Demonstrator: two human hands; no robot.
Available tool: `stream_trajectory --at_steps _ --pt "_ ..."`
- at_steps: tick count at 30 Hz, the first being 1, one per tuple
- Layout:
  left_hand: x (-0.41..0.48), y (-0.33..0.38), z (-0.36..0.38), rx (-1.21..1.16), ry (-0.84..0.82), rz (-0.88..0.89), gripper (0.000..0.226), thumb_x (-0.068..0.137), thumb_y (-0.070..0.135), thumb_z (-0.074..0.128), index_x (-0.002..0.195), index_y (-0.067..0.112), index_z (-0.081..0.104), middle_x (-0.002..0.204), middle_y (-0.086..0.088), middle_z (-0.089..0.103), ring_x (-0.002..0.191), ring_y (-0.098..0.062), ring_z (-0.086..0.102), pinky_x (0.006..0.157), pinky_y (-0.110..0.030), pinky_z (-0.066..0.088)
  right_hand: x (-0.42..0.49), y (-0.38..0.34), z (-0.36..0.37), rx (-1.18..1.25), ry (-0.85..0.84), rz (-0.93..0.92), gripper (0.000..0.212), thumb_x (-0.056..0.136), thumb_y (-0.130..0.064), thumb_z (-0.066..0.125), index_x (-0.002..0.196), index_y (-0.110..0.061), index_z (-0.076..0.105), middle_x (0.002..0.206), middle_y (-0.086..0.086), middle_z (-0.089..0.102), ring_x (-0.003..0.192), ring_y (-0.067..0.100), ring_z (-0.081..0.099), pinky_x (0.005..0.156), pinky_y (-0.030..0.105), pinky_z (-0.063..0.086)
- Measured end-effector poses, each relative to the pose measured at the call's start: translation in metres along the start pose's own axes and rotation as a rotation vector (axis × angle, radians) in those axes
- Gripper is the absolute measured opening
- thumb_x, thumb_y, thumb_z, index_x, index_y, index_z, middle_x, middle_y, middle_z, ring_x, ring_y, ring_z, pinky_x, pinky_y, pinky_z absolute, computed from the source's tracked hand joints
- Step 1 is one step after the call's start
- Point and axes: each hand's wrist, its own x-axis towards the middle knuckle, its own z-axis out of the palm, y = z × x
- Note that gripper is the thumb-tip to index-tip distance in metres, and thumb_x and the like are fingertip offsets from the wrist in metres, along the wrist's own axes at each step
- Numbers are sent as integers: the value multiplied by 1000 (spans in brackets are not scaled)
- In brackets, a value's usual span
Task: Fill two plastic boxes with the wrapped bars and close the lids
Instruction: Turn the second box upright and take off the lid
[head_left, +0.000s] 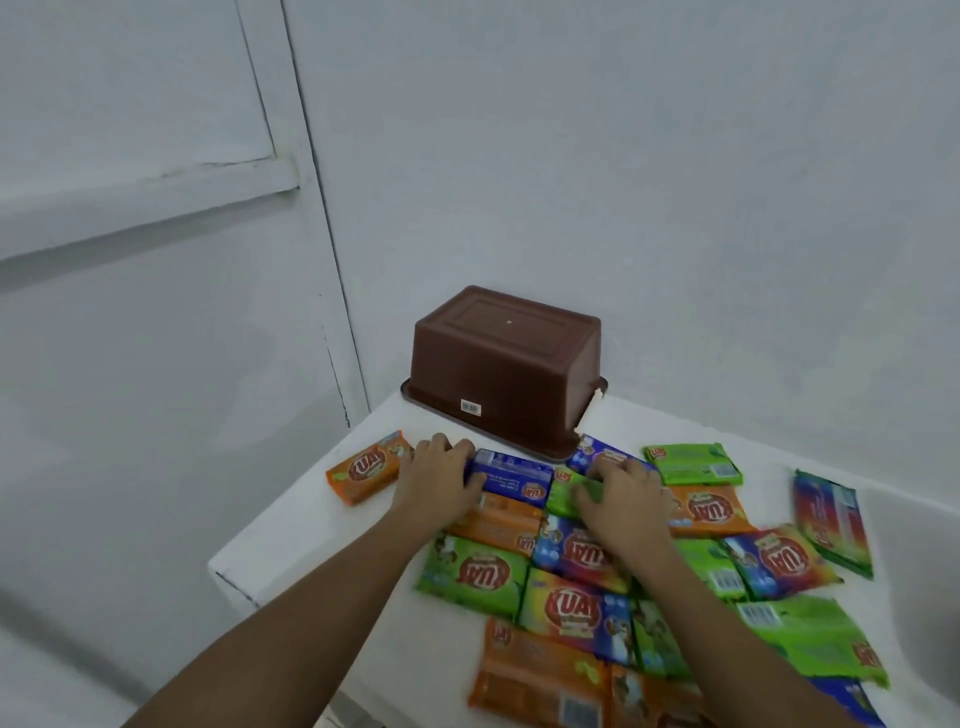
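Observation:
A brown plastic box (506, 364) stands upside down at the back of the white table (311, 525), against the wall. Several wrapped bars in orange, green and blue lie spread in front of it. My left hand (439, 480) grips the left end of a blue bar (511, 475) just in front of the box. My right hand (621, 499) lies with curled fingers on a green bar (563, 493) and a blue bar (597, 454) beside it. An orange bar (366, 470) lies alone to the left of my left hand.
The table sits in a corner, with white walls behind and to the left. Its left edge drops off near the orange bar. More bars (779, 561) cover the right and front of the table.

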Motion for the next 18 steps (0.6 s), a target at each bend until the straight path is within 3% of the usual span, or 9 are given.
stream_trajectory --at_steps 5,8,11,14,18 --pt "56 -32 -2 23 36 -116 44 90 46 49 124 19 49 123 -11 53 115 -30 48 95 -43 37 43 -19 9 99 38 37 50 85 -43 57 130 -21 50 126 10 52 118 33 45 94 41 39" --pt "87 -51 -4 -123 89 -277 55 87 46 56 128 13 43 122 -16 52 114 -34 48 92 -43 40 62 -26 15 167 25 49 55 82 -39 60 131 -19 47 126 10 55 115 34 45 91 41 40" --pt "111 -72 -5 -313 41 -380 70 83 44 63 140 13 35 134 -18 47 123 -38 45 99 -47 41 74 -29 17 284 8 102 56 78 -26 61 131 -18 45 127 9 56 115 35 44 89 39 39" --pt "128 -89 -8 -523 -49 -288 73 82 42 68 144 23 33 139 -9 50 125 -31 49 102 -42 40 82 -29 14 291 -14 129 62 77 -14 57 135 -22 40 123 10 58 116 37 42 86 41 43" --pt "144 -102 -13 -812 -124 -181 68 82 35 71 141 21 38 129 3 54 109 -13 51 90 -27 39 91 -32 11 320 -109 176 74 76 -11 58 142 -29 29 93 6 46 112 38 45 86 44 47"
